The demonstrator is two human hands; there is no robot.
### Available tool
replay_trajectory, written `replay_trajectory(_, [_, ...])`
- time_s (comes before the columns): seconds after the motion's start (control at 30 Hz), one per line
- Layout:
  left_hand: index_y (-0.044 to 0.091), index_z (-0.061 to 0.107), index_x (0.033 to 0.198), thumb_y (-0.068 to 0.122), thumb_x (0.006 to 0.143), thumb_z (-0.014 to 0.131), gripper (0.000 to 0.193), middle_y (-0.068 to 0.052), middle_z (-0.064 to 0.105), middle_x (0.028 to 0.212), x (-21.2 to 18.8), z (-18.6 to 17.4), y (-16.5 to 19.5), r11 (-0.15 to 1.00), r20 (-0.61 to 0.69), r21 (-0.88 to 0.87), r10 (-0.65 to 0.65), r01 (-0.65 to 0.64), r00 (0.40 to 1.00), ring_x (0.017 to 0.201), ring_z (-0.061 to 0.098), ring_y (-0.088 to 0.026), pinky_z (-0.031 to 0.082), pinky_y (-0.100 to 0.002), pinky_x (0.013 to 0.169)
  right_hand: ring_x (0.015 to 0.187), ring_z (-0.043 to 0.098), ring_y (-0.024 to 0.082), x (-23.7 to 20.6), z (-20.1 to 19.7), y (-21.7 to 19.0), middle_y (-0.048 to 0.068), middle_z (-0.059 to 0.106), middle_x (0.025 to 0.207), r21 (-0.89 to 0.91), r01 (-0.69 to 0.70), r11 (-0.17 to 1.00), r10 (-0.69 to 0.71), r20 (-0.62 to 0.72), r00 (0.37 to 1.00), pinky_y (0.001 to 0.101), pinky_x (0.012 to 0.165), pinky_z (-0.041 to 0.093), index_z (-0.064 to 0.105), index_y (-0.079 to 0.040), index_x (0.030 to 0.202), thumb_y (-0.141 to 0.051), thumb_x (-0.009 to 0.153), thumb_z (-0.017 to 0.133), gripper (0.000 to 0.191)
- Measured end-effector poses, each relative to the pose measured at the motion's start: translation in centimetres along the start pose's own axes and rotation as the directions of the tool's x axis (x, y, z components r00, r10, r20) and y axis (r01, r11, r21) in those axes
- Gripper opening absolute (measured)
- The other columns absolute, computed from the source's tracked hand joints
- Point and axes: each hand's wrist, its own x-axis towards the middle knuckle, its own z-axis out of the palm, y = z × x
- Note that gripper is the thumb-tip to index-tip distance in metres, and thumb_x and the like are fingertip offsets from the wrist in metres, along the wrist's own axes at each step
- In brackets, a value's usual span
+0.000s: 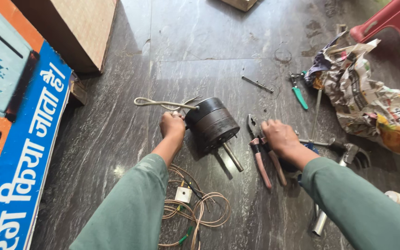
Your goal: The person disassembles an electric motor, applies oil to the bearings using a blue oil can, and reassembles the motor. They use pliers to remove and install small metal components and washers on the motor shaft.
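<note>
The dark cylindrical metal motor body [211,122] lies on its side on the grey veined stone floor [116,134], between the two hands. Its long axis runs diagonally: the bare steel shaft [233,157] points toward the person and slightly right, while the opposite end faces away and left.

The left hand [172,127] is closed against the left flank of the motor, at the end from which a bent light-coloured wire loop [160,103] extends further left. This is the nearer hand; it touches the motor.

The right hand [278,137] lies to the right of the motor, apart from it, with fingers curled down onto the red-handled steel pliers [261,150]. The pliers lie on the floor with jaws pointing away from the person, roughly parallel to the shaft. Whether the hand fully grips them cannot be told.

Beyond the right hand lie a green-handled tool [298,95], a short metal bar [258,84] and crumpled newspaper [371,102]. Near the left forearm, toward the person, sits a coil of thin beige wires [195,210].
</note>
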Motion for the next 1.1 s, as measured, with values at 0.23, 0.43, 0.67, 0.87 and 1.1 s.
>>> replay_trajectory(0.23, [0.008,0.044,0.104,0.026,0.105,0.052,0.02,-0.014,0.051,0.114,-6.0,-2.4,3.3,0.906,-0.263,0.166,0.422,-0.39,0.868,0.114,0.054,-0.032,0.042,-0.052,0.089,0.095,0.064,0.04,0.2,-3.0,-4.6,0.021,0.059,0.113,0.4,-0.185,0.898,0.196,0.014,0.981,0.0504,0.084,0.051,0.055,-0.002,0.118,-0.014,0.105,0.052,0.018])
replay_trajectory(0.43, [0.008,0.048,0.12,0.034,0.099,0.063,0.037,-0.013,0.047,0.118,-11.0,-3.3,7.3,0.398,0.16,0.205,0.887,-0.894,0.432,0.115,0.047,-0.03,0.034,-0.047,0.098,0.086,0.072,0.023,-1.3,-3.1,-6.4,0.016,0.073,0.101,0.736,-0.025,0.676,0.136,-0.092,0.986,0.0419,0.078,0.057,0.068,-0.001,0.122,-0.016,0.098,0.064,0.029])
replay_trajectory(0.67, [0.007,0.06,0.127,0.035,0.089,0.073,0.049,-0.013,0.057,0.127,-11.1,-0.8,8.5,0.289,0.442,0.175,0.831,-0.941,0.337,0.13,0.046,-0.031,0.03,-0.049,0.11,0.063,0.065,0.012,-3.9,-5.7,-7.0,0.007,0.072,0.082,0.945,-0.294,0.147,0.165,0.269,0.949,0.0291,0.059,0.055,0.072,0.002,0.112,-0.015,0.094,0.069,0.025])
replay_trajectory(0.87, [0.018,0.073,0.115,0.023,0.091,0.068,0.024,-0.002,0.068,0.117,-11.1,-1.0,8.0,0.115,0.562,-0.104,0.826,-0.988,0.037,0.128,0.055,-0.025,0.035,-0.049,0.11,0.064,0.066,0.01,-5.5,-7.9,-7.7,0.006,0.074,0.079,0.953,-0.292,0.083,0.099,0.283,0.954,0.0271,0.06,0.055,0.075,0.001,0.102,-0.021,0.095,0.069,0.024])
replay_trajectory(1.1, [0.012,0.073,0.104,0.019,0.088,0.07,0.018,-0.007,0.07,0.106,-10.6,-1.8,9.5,0.248,0.725,-0.217,0.689,-0.944,0.015,0.114,0.06,-0.029,0.043,-0.048,0.102,0.063,0.064,0.011,-6.0,-8.8,-7.7,0.006,0.071,0.079,0.956,-0.291,-0.03,0.146,0.293,0.945,0.0277,0.058,0.052,0.074,0.002,0.099,-0.022,0.096,0.069,0.025])
